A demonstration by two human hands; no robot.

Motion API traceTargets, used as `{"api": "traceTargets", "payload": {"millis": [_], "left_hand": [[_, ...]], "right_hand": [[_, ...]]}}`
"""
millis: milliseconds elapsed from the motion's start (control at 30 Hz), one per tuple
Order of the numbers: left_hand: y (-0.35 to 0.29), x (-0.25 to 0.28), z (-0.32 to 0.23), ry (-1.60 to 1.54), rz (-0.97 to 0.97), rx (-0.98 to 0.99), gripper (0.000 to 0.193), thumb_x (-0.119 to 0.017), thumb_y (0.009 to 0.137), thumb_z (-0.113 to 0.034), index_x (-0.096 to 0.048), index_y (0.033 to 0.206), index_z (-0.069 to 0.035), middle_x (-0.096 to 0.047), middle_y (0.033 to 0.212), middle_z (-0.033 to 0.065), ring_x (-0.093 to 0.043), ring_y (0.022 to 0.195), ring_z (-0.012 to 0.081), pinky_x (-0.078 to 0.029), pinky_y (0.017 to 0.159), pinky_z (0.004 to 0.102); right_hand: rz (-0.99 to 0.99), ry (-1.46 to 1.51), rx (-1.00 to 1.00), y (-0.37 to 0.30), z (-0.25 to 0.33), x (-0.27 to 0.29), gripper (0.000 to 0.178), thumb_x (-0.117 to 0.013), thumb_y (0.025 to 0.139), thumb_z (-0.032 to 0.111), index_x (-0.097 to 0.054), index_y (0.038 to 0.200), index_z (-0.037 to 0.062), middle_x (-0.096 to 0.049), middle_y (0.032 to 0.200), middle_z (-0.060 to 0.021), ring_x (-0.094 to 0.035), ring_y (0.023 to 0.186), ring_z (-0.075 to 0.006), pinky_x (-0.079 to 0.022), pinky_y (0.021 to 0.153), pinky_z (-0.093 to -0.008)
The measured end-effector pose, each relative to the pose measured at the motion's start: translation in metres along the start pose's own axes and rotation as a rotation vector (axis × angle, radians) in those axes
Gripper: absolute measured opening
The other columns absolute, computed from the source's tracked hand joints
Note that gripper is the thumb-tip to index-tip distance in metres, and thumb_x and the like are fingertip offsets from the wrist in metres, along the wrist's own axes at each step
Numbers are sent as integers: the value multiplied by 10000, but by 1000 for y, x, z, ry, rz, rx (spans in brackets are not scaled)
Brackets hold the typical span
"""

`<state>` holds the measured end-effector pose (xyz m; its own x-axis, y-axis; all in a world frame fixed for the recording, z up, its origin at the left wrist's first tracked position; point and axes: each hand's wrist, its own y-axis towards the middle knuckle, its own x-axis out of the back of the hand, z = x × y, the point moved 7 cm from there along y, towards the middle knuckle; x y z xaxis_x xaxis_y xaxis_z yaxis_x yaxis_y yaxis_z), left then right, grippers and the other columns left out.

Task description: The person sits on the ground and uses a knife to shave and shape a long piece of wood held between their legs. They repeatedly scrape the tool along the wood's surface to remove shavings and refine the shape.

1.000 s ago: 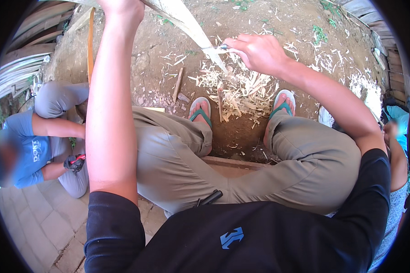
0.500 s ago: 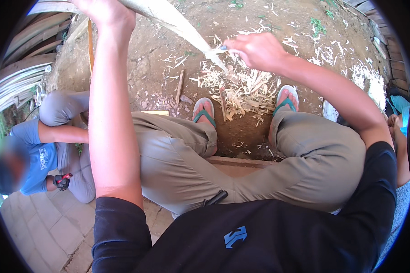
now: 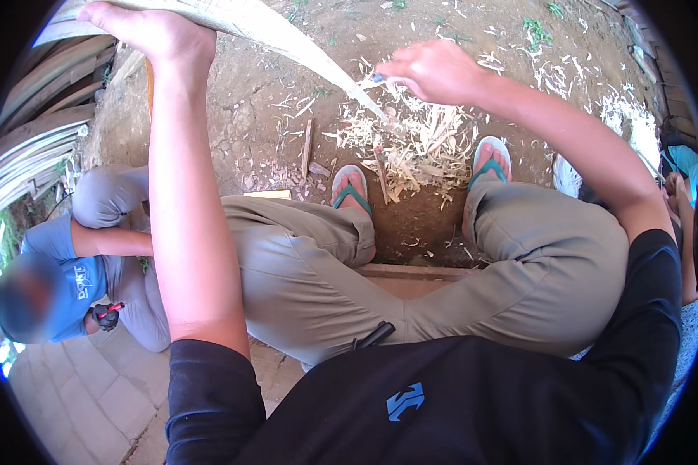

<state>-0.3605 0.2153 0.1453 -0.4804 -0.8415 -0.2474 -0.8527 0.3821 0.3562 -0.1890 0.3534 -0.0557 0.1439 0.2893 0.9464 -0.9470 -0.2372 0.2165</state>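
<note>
At the upper left my left hand [image 3: 163,37] grips a long pale wooden strip [image 3: 287,40]. Its thumb stretches out along the strip, while the other fingers are mostly hidden. The strip slants down to the right, narrowing to a tip above the shavings. My right hand [image 3: 436,73] is closed beside the strip's lower part. It holds what looks like a small knife [image 3: 378,77]; only a blue bit and a short pale piece show, since the fist covers the rest.
Wood shavings [image 3: 419,147] heap between my sandalled feet on bare earth. A thin stick [image 3: 308,139] lies left of them. Someone in a blue shirt [image 3: 74,275] crouches at the left, a gloved hand [image 3: 105,316] on a red object. Another person's arm [image 3: 681,225] shows at the right edge.
My left hand has shifted slightly left and down with the strip's upper part. My right hand has moved slightly up, still closed beside the strip.
</note>
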Motion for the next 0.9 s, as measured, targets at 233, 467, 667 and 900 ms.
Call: {"api": "traceTargets", "payload": {"millis": [233, 467, 667, 900], "left_hand": [[1, 3, 1, -60, 124, -43, 913, -257, 931, -883, -599, 983, -38, -586, 716, 64, -570, 596, 221, -492, 566, 343], [0, -5, -2, -63, 65, -7, 930, -242, 925, -891, -601, 976, -35, -582, 716, 65, -564, 600, 225, -493, 577, 348], [12, 4, 3, -73, 131, 17, 939, -241, 913, -904, -595, 990, -37, -578, 725, 69, -562, 603, 230, -495, 576, 359], [0, -2, 3, -60, 53, 42, 948, -231, 908, -911, -580, 1025, -38, -584, 744, 76, -574, 615, 234, -506, 582, 361]], "right_hand": [[-119, 45, 47, 4, 5, 22, 274, -628, 990, 227, -715, 1250, 244, -703, 888, -43, -722, 805, -244, -550, 610, -411], [-63, 65, -11, 8, 14, 22, 275, -640, 980, 243, -716, 1244, 235, -708, 899, -36, -722, 831, -258, -557, 623, -405], [-124, 93, 15, 11, 9, 28, 289, -626, 999, 269, -712, 1273, 236, -712, 880, -42, -721, 774, -222, -552, 589, -392], [11, 49, 2, 12, 4, 8, 246, -621, 1006, 237, -727, 1228, 227, -732, 868, -54, -731, 733, -197, -534, 538, -373]]}}
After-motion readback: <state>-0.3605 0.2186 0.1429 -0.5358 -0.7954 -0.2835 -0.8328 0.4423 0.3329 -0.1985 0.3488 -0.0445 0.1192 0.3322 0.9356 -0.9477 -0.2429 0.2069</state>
